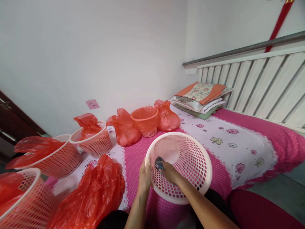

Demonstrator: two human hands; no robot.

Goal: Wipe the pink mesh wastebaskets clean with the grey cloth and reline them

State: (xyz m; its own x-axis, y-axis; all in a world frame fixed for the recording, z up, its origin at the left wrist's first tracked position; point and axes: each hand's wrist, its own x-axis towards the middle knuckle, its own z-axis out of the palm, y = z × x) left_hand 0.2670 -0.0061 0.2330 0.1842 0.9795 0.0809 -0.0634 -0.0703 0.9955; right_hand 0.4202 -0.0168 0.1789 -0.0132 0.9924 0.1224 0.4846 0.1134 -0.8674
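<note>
A pale pink plastic basket with a lattice wall is tilted towards me on the bed, its open top facing me. My left hand is closed on the left side of its rim. Inside the basket, my right hand holds a bunched dark, patterned cloth against the left inner wall. Part of the cloth is hidden by my fingers. To the left of my left hand lies a crumpled heap of red plastic bags.
Several baskets with red bags stand at left, including one basket by the wall. A smaller basket lined with red plastic sits between two full red bags. Folded bedding lies near the white headboard.
</note>
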